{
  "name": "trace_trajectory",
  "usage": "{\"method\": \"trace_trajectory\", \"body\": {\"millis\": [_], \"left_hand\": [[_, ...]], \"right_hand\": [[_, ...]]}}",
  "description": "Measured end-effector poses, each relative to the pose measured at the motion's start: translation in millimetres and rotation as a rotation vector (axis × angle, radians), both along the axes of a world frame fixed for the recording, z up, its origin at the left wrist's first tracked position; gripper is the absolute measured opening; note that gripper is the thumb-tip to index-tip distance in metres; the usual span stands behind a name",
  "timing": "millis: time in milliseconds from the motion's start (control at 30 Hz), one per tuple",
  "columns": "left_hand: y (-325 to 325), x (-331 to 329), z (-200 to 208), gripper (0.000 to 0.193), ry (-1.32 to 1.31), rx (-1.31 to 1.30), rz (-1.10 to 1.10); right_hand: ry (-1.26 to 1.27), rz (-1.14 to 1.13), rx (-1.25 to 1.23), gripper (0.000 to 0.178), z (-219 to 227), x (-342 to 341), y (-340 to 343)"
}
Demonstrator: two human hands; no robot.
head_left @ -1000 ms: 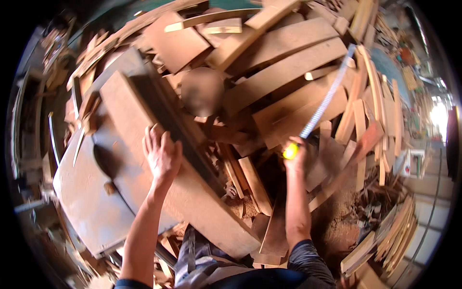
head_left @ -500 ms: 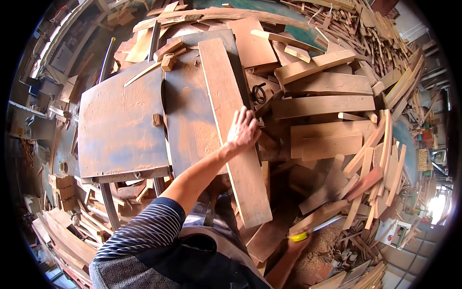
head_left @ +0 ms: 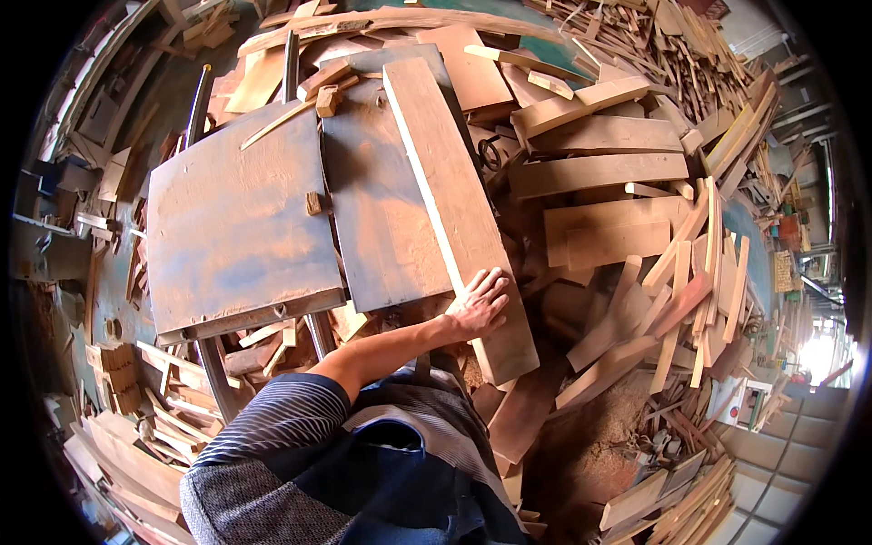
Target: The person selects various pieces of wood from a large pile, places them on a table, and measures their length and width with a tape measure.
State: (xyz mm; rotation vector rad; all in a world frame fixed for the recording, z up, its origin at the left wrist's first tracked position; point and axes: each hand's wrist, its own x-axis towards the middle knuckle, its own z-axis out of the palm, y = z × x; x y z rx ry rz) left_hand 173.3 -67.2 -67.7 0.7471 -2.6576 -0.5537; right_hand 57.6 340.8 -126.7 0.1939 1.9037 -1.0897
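A long, thick wooden board (head_left: 442,168) lies lengthwise along the right side of a dusty metal machine table (head_left: 363,195), its near end jutting past the table's front edge. On top of the board near that end rests my left hand (head_left: 481,302), fingers spread and slightly bent over the wood. I cannot see its thumb clearly. My right hand is out of view.
Stacked boards (head_left: 599,173) crowd the right side, with thin strips (head_left: 713,272) below them. Small wood blocks (head_left: 313,203) and a thin stick lie on the left table plate (head_left: 241,227). Sawdust (head_left: 599,445) and offcuts cover the floor at lower right.
My left hand has moved down the board toward its near end. My right hand, which held a yellow item with a long pale strip at lower right, has left the view.
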Motion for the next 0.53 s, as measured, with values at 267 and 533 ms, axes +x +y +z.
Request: {"method": "trace_trajectory", "body": {"millis": [267, 533], "left_hand": [[0, 17, 16, 0.063, -0.21, 0.018, -0.135], [-5, 31, 23, 0.069, -0.276, 0.042, -0.211]], "right_hand": [[0.241, 0.386, 0.025, 0.033, -6, 30, -29], [0.307, 0.604, 0.009, 0.038, -27, 68, -65]]}}
